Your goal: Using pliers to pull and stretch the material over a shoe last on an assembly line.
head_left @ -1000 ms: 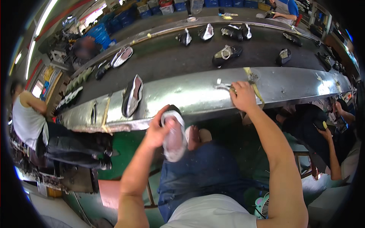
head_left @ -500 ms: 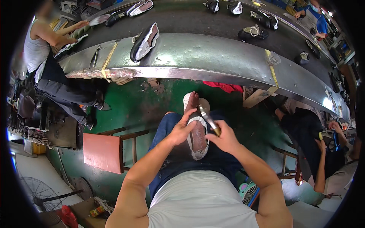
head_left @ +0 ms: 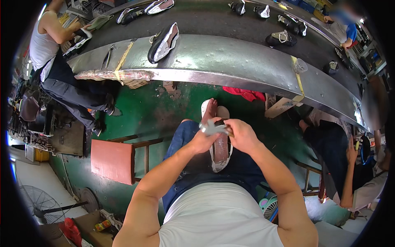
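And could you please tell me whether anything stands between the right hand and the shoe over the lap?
Only the metal tool in the right hand: it shows, blurred, across the far end of the shoe; whether it touches is unclear. Nothing else visible intervenes.

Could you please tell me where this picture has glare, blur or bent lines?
In the head view, glare whitens parts of the metal ledge; in the head view, the tool in the right hand is blurred, the shoe below it clearer; also there, the ledge's edge bows and the corners are black.
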Tool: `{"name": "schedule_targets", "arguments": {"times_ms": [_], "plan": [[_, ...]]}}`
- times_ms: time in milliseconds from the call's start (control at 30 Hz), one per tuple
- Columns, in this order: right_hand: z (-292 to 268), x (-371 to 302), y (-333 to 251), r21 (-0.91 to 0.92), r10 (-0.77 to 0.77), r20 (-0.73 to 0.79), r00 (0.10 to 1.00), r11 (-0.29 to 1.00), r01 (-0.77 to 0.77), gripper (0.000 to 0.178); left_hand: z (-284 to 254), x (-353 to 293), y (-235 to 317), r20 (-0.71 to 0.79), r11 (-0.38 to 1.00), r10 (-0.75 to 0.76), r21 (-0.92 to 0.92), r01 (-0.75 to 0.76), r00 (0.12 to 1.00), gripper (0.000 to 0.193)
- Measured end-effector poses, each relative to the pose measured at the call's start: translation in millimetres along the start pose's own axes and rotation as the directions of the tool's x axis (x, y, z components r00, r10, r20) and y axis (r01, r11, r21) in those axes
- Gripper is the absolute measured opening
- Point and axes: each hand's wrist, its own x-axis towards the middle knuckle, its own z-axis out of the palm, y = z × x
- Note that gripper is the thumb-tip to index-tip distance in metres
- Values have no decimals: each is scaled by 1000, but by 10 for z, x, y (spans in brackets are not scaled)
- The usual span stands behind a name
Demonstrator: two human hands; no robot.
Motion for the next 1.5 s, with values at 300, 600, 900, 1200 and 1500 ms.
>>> {"name": "schedule_targets", "arguments": {"times_ms": [300,600,900,1200,1500], "plan": [[18,-508,35,479,603,398,691,506,-718,28,-104,-107,-131,-65,941,-186,-298,159,981,46],[-191,-686,-336,541,408,746,526,88,-836,25,-142,-51,-83,30,910,-213,-357,210,977,51],[-146,-467,-203,433,427,802,417,65,-899,21,-89,-1,-146,-65,954,-208,-234,188,976,44],[240,-632,-106,160,470,342,814,824,-543,22,-107,-14,-357,-103,927,-217,-334,172,971,43],[-101,-529,-210,34,529,553,644,758,-651,21,-25,50,-239,-84,833,-362,-476,282,928,48]]}}
